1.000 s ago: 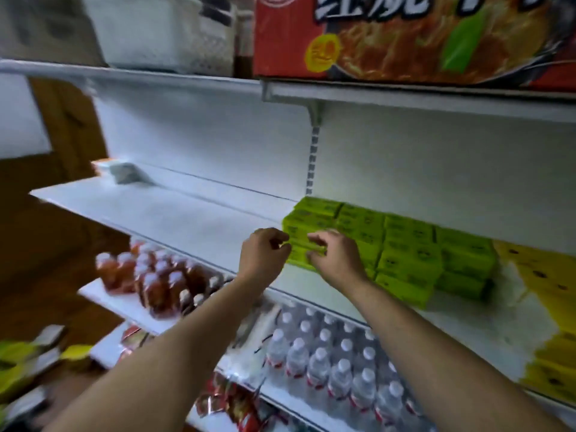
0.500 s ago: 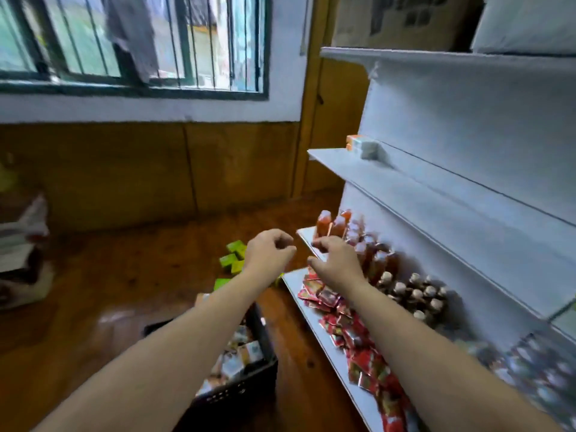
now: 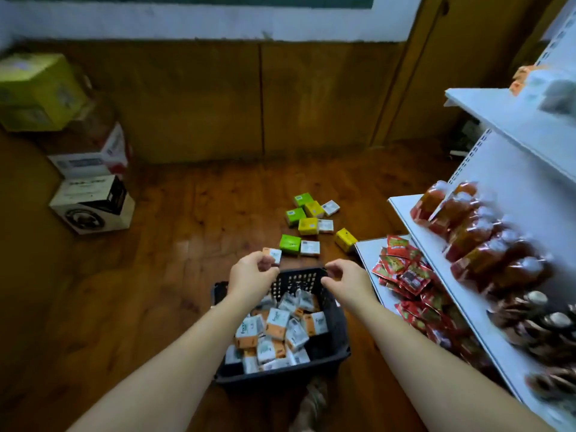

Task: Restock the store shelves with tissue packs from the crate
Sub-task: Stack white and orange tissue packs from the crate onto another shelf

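One black crate holds jumbled tissue packs; ten loose packs lie on the floor past its far edge. Right grip is curled and empty; left grip is curled, and I cannot tell if it pinches anything.

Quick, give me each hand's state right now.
Left hand: fingers curled, small tissue pack right against them; cannot tell if held.
Right hand: fingers curled, holding nothing.

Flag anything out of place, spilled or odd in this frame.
Several loose green, yellow and white tissue packs lie scattered on the wooden floor beyond the black crate, neither in it nor on a shelf; they look spilled.
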A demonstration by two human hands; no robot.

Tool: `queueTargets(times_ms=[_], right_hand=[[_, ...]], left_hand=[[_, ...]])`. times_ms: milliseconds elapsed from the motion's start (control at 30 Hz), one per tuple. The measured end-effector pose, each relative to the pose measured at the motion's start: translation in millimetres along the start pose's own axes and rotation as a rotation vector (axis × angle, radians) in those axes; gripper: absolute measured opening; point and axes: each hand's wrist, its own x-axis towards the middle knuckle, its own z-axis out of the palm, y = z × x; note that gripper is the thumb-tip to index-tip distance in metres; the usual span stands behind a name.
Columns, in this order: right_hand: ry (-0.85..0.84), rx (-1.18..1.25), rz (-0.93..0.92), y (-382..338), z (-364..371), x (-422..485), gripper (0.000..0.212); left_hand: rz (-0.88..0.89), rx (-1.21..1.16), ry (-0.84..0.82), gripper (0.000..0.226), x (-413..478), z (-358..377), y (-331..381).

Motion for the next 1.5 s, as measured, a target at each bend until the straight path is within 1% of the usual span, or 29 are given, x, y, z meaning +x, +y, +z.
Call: queueTargets(times_ms=[200, 367, 500, 600, 667, 767, 833, 900, 1000, 1067, 1133, 1233, 1367, 1433, 1500], right_hand=[[-0.205, 0.051, 0.185, 32, 65, 100, 0.032], [-0.342, 0.040, 0.335, 86, 144, 161, 0.032], [-0.455, 0.031, 0.468, 138, 231, 194, 0.035], [-0.522, -0.002, 0.536, 178, 312, 211, 0.032], [-0.571, 0.016, 0.591, 198, 369, 216, 0.030], [-0.620, 0.097, 0.643, 221, 450, 221, 0.034], [-0.647, 0.164, 0.663, 229, 495, 229, 0.039], [-0.636, 0.235, 0.680, 232, 531, 239, 0.044], [-0.583, 0.270, 0.652, 232, 563, 250, 0.047], [-0.572, 0.265, 0.632, 229, 568, 251, 0.047], [-0.567, 0.279, 0.646, 225, 561, 249, 0.046], [-0.578, 0.378, 0.714, 212, 524, 244, 0.038], [-0.596, 0.506, 0.718, 180, 435, 238, 0.032], [-0.585, 0.542, 0.708, 159, 378, 236, 0.031], [-0.555, 0.578, 0.683, 140, 319, 233, 0.029]], left_hand=[[-0.256, -0.021, -0.047, 0.020, 83, 35, -66], [-0.462, -0.058, -0.111, 0.021, 139, 90, -152], [-0.614, -0.084, -0.179, 0.015, 169, 140, -248], [-0.746, -0.087, -0.184, 0.018, 192, 174, -327], [-0.848, -0.108, -0.172, 0.023, 206, 195, -377], [-0.978, -0.129, -0.145, 0.039, 224, 224, -442], [-0.996, -0.150, -0.146, 0.046, 235, 241, -478], [-0.975, -0.222, -0.145, 0.045, 245, 257, -502], [-0.987, -0.347, -0.173, 0.042, 257, 278, -523], [-1.000, -0.375, -0.181, 0.040, 259, 285, -525], [-0.963, -0.354, -0.162, 0.036, 258, 281, -517], [-0.895, -0.379, -0.167, 0.031, 255, 258, -481], [-0.792, -0.413, -0.220, 0.021, 250, 218, -404], [-0.732, -0.403, -0.255, 0.019, 245, 197, -350], [-0.664, -0.444, -0.280, 0.017, 240, 178, -290]])
